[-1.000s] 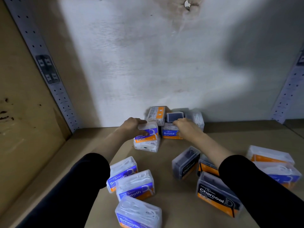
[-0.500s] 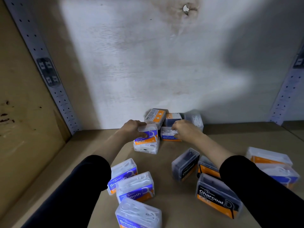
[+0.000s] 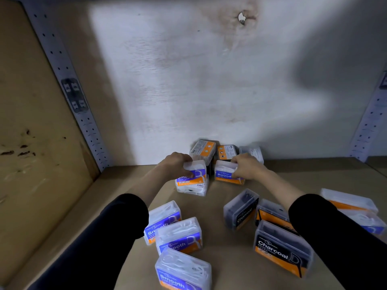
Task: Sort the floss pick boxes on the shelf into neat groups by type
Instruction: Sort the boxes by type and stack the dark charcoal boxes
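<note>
Gripping a clear blue-labelled Smooth box (image 3: 195,175) by the far white wall (image 3: 188,91), the left hand (image 3: 178,164) neighboured the right hand (image 3: 248,166) clutching a clear Round box (image 3: 223,175); bare brown shelf (image 3: 125,178) lay left.

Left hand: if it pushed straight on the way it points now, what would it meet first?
Probably the orange-backed box standing right behind the Smooth box that the left hand grips. The back wall comes after it. Depth is hard to judge, so the gap between them is unclear.
</note>
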Action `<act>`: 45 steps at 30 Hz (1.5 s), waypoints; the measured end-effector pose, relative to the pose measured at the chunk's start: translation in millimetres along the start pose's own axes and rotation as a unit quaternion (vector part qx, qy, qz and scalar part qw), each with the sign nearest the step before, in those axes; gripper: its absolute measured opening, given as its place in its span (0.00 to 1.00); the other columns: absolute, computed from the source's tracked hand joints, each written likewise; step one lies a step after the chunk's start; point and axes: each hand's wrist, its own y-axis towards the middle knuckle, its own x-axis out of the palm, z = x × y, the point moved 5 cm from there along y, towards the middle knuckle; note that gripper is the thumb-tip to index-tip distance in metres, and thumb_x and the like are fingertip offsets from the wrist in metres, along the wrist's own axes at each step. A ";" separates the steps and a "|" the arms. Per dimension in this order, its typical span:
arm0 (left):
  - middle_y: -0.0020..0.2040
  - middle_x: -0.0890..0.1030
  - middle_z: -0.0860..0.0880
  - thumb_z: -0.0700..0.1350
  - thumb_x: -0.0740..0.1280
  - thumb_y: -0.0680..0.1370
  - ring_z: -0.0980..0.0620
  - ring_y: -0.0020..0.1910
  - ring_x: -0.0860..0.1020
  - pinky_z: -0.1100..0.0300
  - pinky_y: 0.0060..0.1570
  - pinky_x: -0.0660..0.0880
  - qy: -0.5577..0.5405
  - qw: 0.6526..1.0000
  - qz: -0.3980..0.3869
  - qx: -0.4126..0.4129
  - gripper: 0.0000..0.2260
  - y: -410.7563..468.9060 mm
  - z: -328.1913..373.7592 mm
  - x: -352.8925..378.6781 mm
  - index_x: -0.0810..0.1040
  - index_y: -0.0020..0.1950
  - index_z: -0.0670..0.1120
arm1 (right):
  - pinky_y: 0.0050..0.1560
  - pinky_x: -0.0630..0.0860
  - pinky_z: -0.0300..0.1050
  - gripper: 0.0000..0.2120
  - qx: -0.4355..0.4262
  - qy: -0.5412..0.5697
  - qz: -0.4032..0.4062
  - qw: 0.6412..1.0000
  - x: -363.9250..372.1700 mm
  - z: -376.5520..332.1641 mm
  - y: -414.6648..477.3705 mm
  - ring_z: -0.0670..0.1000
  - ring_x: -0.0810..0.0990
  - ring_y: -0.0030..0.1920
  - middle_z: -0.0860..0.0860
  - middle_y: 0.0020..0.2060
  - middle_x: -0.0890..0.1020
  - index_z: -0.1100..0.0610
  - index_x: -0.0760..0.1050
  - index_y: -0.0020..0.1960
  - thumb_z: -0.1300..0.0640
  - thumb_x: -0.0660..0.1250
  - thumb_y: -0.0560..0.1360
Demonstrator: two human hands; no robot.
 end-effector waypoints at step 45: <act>0.61 0.78 0.43 0.45 0.71 0.72 0.47 0.59 0.76 0.59 0.53 0.73 0.033 0.987 -0.005 -0.156 0.19 -102.7 -98.4 4.6 0.74 0.62 0.42 | 0.45 0.77 0.44 0.17 0.045 0.066 0.052 0.995 -78.7 1.2 -92.3 0.54 0.81 0.49 0.59 0.52 0.83 0.64 0.79 0.54 0.60 0.74 0.66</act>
